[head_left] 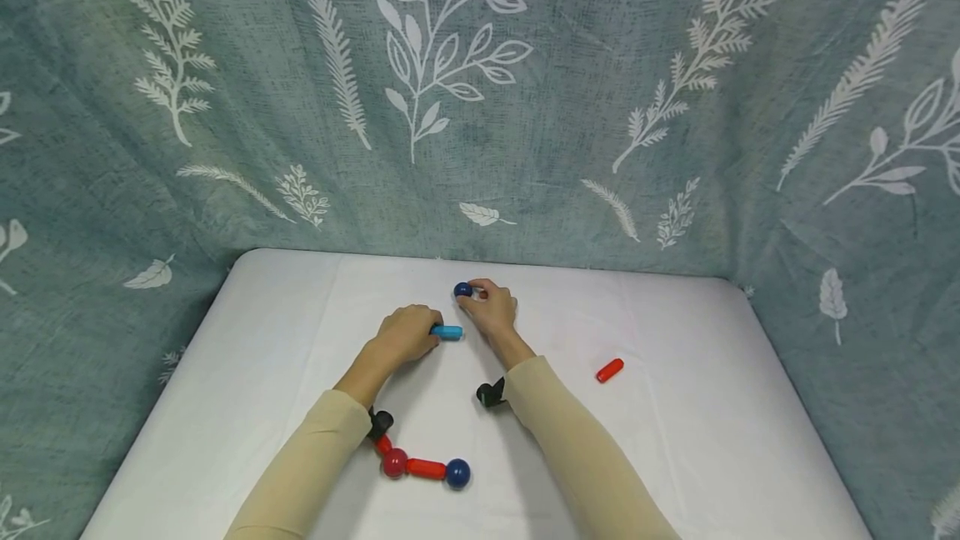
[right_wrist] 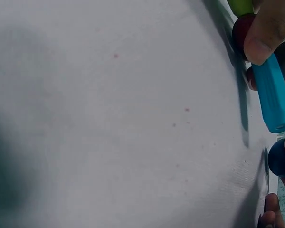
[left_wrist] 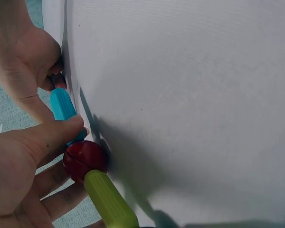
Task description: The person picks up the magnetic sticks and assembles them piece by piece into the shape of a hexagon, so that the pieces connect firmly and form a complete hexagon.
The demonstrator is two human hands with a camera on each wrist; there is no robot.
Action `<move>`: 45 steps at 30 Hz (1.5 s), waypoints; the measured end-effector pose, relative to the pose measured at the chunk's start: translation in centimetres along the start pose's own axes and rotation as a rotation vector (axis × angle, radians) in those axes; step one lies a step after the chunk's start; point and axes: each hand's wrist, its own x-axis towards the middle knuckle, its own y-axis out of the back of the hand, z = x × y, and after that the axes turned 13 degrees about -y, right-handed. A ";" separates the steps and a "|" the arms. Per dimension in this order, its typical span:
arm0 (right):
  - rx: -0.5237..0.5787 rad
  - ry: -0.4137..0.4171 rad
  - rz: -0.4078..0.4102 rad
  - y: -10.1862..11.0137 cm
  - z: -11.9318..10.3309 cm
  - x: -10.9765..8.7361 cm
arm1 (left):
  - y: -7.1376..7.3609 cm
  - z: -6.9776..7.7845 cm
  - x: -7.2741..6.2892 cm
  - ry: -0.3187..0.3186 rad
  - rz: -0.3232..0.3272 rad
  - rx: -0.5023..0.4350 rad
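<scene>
My left hand point(head_left: 408, 334) pinches a light-blue rod point(head_left: 448, 332) near its end, thumb on top. In the left wrist view that rod point(left_wrist: 62, 105) meets a dark red ball point(left_wrist: 85, 160), and a yellow-green rod point(left_wrist: 109, 199) runs out from the ball's other side. My right hand point(head_left: 491, 307) pinches a dark blue ball point(head_left: 462, 290) between thumb and fingers, just beyond the light-blue rod's free end. A gap shows between rod and ball point(right_wrist: 280, 158) in the right wrist view.
Nearer on the white table point(head_left: 675, 440) lies a chain: a red rod point(head_left: 426, 468) between a red ball point(head_left: 394, 462) and a blue ball point(head_left: 457, 473), with another red rod partly under the left forearm. A loose red rod point(head_left: 610, 370) lies right. A patterned curtain point(head_left: 480, 107) hangs behind.
</scene>
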 end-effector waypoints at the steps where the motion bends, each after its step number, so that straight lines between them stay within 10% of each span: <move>1: 0.003 -0.006 -0.008 0.1 0.0 -0.1 | 0.0 0.0 0.0 0.001 -0.002 -0.001; 21: 0.228 -0.086 -0.203 4.5 2.8 -4.0 | -0.3 -0.3 0.2 -0.004 0.002 -0.016; 45: 0.128 0.081 -0.182 3.5 5.1 -5.8 | -0.2 0.2 0.0 0.003 0.001 -0.036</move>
